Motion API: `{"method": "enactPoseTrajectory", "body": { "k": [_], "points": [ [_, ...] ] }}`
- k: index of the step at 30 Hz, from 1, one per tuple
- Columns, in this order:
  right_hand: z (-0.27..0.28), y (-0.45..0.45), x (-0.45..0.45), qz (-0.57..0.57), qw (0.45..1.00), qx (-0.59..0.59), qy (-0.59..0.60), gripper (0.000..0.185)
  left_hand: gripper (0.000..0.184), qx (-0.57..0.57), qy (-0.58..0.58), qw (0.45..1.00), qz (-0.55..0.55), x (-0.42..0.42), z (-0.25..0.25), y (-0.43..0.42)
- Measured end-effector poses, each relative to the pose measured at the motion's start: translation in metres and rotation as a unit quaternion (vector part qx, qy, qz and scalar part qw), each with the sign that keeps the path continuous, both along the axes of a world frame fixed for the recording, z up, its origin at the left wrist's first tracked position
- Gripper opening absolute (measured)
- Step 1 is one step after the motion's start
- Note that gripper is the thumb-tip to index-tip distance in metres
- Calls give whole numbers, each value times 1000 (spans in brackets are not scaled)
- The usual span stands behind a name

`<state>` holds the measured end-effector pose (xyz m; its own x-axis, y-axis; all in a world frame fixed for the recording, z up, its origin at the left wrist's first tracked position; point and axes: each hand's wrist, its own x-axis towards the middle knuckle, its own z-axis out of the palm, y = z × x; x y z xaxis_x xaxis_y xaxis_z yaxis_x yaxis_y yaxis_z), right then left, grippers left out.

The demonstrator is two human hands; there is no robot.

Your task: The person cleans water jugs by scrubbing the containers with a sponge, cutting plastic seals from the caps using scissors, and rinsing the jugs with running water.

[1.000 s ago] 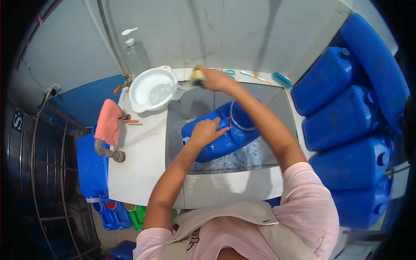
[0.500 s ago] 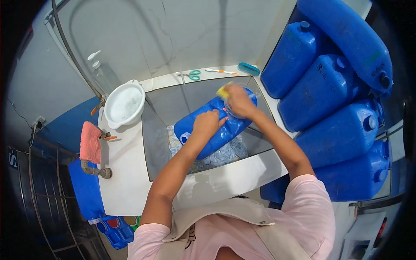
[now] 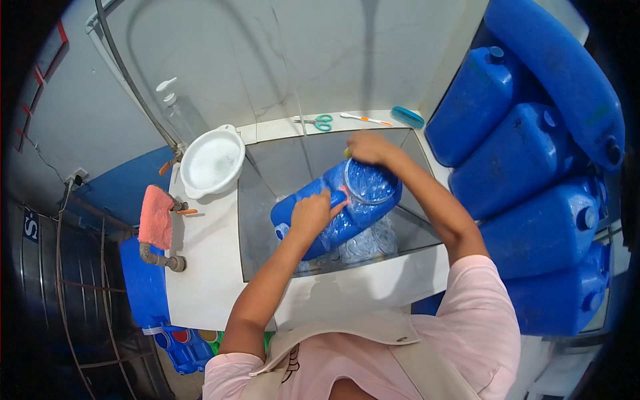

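Observation:
A wet blue plastic jug (image 3: 358, 223) lies tilted across the sink, its small neck toward the lower left. My left hand (image 3: 312, 215) grips it at the handle, fingers curled over the top. At the jug's far right end, my right hand (image 3: 372, 148) is closed on a yellow sponge (image 3: 347, 153), mostly hidden by the fingers. Just below that hand, a clear round rim (image 3: 369, 200) shows against the jug's side. Beneath the jug, a heap of clear round plastic pieces (image 3: 373, 243) lies in the grey sink (image 3: 267, 150).
A white basin (image 3: 232, 167) of suds and a pump bottle (image 3: 180, 120) stand at left. Scissors (image 3: 323, 123), a toothbrush (image 3: 365, 119) and a teal brush (image 3: 407, 117) lie on the back ledge. Pink cloth (image 3: 155, 217) covers a pipe. Large blue jugs (image 3: 517, 157) are stacked at right.
The sponge hand has shifted along the jug's far end to its upper edge, uncovering the clear rim. My left hand keeps its hold. The whole view has shifted slightly.

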<state>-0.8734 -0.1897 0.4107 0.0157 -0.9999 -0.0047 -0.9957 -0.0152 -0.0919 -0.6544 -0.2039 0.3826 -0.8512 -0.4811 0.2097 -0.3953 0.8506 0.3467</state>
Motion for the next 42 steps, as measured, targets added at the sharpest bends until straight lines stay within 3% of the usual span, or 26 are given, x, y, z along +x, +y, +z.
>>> {"method": "enactPoseTrajectory", "body": {
  "k": [1, 3, 5, 6, 8, 9, 11, 13, 15, 17, 18, 20, 23, 24, 25, 28, 31, 32, 33, 34, 36, 40, 42],
  "points": [
    [1, 2, 11, -16, 999, -28, -25, 25, 53, 3, 2, 1000, 2, -1, 0, -3],
    [-5, -3, 51, 124, 990, 58, -36, 33, 53, 21, -3, 1000, 6, 4, -6, 0],
    [26, -16, 49, 1, 981, 191, -27, 27, 53, 14, -11, 1000, 21, 14, -13, -5],
    [24, -20, 27, 4, 981, 193, -29, 27, 53, 14, -10, 999, 38, 19, -18, -9],
    [4, -20, -22, 29, 974, 12, -224, 28, 55, 34, -6, 996, 85, 36, -22, -17],
    [-13, -19, -16, 33, 973, 14, -226, 28, 55, 34, -8, 995, 89, 43, -28, -24],
    [-61, 7, 16, -158, 923, -120, -329, 38, 59, 105, 13, 977, 187, 57, -46, -36],
    [-104, 33, 81, -193, 930, -285, -129, 51, 62, 167, 24, 960, 223, 64, -50, -41],
    [-117, 56, 135, -50, 947, -294, -118, 58, 62, 197, 35, 940, 276, 69, -57, -48],
    [-116, 59, 164, 90, 953, -244, -153, 49, 61, 207, 12, 933, 294, 71, -61, -55],
    [-116, 39, 170, 87, 954, -243, -156, 49, 61, 218, 25, 926, 306, 70, -64, -55],
    [-120, -5, 170, 186, 943, -100, -257, 41, 61, 250, 29, 918, 306, 66, -60, -53],
    [-126, -8, 156, 206, 950, -116, -203, 33, 63, 257, 22, 923, 284, 70, -68, -71],
    [-99, 12, 148, 193, 963, -46, -181, 34, 64, 267, 11, 916, 300, 70, -73, -76],
    [-103, 26, 150, 197, 962, -49, -182, 34, 64, 263, 11, 916, 304, 71, -83, -84],
    [-116, 49, 168, 78, 938, -189, -278, 33, 64, 324, 25, 886, 330, 70, -97, -91],
    [-106, 22, 196, 104, 902, -221, -356, 27, 65, 296, 15, 903, 311, 61, -85, -97],
    [-103, 24, 199, 117, 925, -220, -286, 23, 65, 278, 30, 912, 299, 61, -90, -103],
    [-106, 32, 192, 113, 925, -222, -286, 23, 65, 258, 45, 920, 290, 61, -93, -106],
    [-114, 43, 180, 128, 917, -237, -295, 21, 66, 369, 28, 877, 306, 60, -77, -102],
    [-148, 62, 153, 107, 927, -227, -279, 18, 65, 357, 51, 880, 309, 66, -95, -112],
    [-148, 39, 155, 118, 918, -243, -292, 18, 66, 365, 61, 867, 335, 66, -91, -99],
    [-142, -16, 141, 19, 946, -200, -254, 23, 66, 360, 62, 864, 348, 70, -95, -96]
  ]
}}
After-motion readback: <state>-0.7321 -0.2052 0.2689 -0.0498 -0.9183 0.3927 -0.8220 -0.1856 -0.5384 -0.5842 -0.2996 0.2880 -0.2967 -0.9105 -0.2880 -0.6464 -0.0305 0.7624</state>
